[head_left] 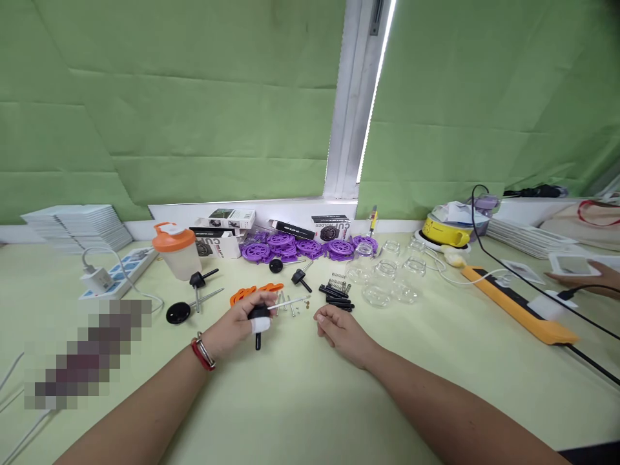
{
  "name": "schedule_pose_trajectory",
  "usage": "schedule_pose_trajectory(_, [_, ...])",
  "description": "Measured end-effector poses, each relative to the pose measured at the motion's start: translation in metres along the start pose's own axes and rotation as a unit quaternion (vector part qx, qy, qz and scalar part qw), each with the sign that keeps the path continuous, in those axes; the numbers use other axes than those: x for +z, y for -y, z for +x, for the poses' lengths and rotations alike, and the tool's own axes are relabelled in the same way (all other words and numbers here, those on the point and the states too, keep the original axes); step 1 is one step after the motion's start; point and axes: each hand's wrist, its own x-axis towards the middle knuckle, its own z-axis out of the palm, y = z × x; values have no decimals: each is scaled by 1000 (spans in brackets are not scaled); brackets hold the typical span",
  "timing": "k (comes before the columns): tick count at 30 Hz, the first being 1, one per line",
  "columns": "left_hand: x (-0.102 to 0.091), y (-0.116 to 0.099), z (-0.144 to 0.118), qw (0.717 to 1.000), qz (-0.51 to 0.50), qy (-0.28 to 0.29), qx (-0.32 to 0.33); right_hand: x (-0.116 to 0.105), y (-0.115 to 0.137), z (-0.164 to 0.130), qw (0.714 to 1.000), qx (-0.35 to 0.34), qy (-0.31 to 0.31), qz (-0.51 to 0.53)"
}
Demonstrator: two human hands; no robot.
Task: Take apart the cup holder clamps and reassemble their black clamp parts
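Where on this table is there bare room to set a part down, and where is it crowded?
Bare table lies between the two forearms, below the left hand and right hand, and right of the glass jars before the orange power strip. It is crowded around the purple wheels, black rods and shaker bottle.

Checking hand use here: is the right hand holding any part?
No, the right hand rests loosely curled on the table, while the left hand grips a black part.
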Motion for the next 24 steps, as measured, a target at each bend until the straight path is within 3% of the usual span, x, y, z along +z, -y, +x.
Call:
schedule_pose_trajectory(4, [-24,-2,15,983,26,-182,7,0,-1,0,1000,7,7,-10])
schedule_pose_trajectory(6, [-40,1,30,957,112,-267,-36,-1,0,-1,1000,8,7,-15])
schedule_pose_trajectory(7, [-48,2,39,948,135,-282,-50,-1,0,-1,1000,9,7,-17])
schedule_pose_trajectory(13, [-78,16,96,920,239,-303,-73,-2,2,-3,999,15,19,-21])
schedule_pose_trajectory(18, [-76,39,127,904,296,-299,-78,-2,1,-1,999,23,23,-14])
schedule_pose_trajectory(24, [-72,58,140,894,332,-283,-101,-4,7,-3,999,31,33,-21])
